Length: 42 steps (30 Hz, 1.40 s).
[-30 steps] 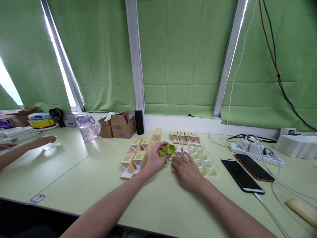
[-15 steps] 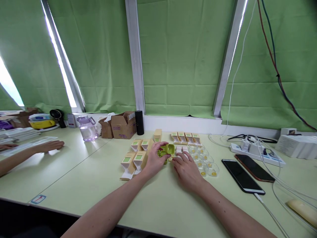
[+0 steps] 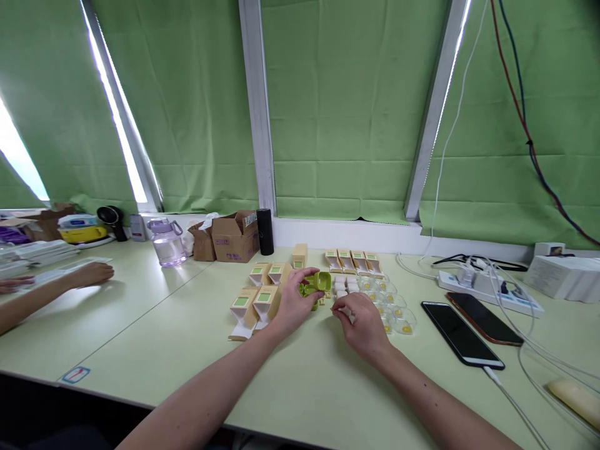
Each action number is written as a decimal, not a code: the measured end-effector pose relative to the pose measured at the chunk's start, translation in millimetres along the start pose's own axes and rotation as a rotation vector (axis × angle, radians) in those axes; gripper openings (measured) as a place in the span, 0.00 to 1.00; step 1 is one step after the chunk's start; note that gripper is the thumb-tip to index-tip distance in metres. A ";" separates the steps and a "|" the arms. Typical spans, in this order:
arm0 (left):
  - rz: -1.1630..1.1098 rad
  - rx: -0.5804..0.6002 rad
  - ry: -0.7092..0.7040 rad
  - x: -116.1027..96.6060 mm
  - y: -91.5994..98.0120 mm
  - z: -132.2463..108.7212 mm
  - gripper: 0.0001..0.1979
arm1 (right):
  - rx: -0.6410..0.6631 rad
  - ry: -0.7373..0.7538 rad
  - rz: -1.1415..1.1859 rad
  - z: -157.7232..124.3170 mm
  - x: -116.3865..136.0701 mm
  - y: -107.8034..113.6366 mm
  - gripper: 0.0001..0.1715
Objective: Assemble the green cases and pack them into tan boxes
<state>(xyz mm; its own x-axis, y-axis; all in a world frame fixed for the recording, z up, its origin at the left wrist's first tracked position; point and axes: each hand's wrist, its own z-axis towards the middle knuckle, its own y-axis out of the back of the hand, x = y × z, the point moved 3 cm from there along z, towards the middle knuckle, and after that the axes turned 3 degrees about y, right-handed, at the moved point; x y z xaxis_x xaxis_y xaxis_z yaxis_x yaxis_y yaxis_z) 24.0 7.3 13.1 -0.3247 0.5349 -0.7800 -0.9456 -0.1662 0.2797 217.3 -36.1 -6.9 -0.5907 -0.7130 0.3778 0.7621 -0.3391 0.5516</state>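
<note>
My left hand point(image 3: 291, 304) is closed round a small olive-green plastic case point(image 3: 317, 284), held just above the table. My right hand point(image 3: 362, 323) is beside it, fingers curled in a pinch on a small pale piece I cannot make out. Beyond my hands lie small white pieces point(image 3: 345, 284) and several clear domed cups with yellow dots point(image 3: 392, 307). Tan cartons with green labels point(image 3: 255, 304) stand to the left of my left hand, and a row of open cartons point(image 3: 354, 261) stands further back.
Two phones point(image 3: 464, 340) lie at the right, by a power strip point(image 3: 487, 289) with cables. Cardboard boxes point(image 3: 234, 236), a black cylinder point(image 3: 265, 232) and a clear jug point(image 3: 165, 242) stand at the back. Another person's hand point(image 3: 89, 274) rests on the table at far left.
My right hand has lifted off the table from flat to a pinch, drawing back slightly. The other person's hand at far left shifted a little. My left hand keeps the green case.
</note>
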 end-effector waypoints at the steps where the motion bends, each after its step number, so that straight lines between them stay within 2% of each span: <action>1: 0.000 0.002 0.003 -0.2 -0.2 -0.1 0.24 | -0.012 -0.007 0.020 0.1 0.7 1.1 0.09; 6: -0.017 0.005 0.010 -2.7 -1.0 -0.9 0.24 | -0.067 0.025 0.156 2.4 6.6 8.7 0.17; 14: -0.040 0.043 0.021 -1.8 -5.5 -2.7 0.23 | -0.179 -0.043 0.295 8.7 8.8 22.7 0.15; 18: -0.039 0.065 0.008 0.8 -8.1 -3.6 0.23 | -0.243 -0.205 0.467 12.1 3.4 25.8 0.13; 23: -0.044 0.102 -0.001 1.1 -10.0 -5.3 0.24 | -0.282 -0.523 0.740 11.6 -14.5 17.1 0.24; 28: -0.051 0.127 0.022 1.3 -11.8 -7.9 0.24 | -0.315 -0.642 0.859 10.2 -27.6 13.5 0.28; 33: -0.082 0.144 0.041 1.6 -13.6 -8.7 0.24 | -0.306 -0.638 0.914 11.3 -25.0 15.3 0.28; 42: -0.100 0.162 0.057 -0.4 -14.1 -8.9 0.24 | -0.272 -0.395 0.799 13.4 -8.4 19.8 0.18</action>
<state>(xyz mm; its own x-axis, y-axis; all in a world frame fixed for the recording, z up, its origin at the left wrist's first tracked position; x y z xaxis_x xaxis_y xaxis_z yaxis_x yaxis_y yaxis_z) 37.3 2.0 4.5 -0.2345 0.4934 -0.8376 -0.9591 0.0232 0.2822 233.8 -28.6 10.8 0.1261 -0.5529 0.8236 0.9879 -0.0057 -0.1551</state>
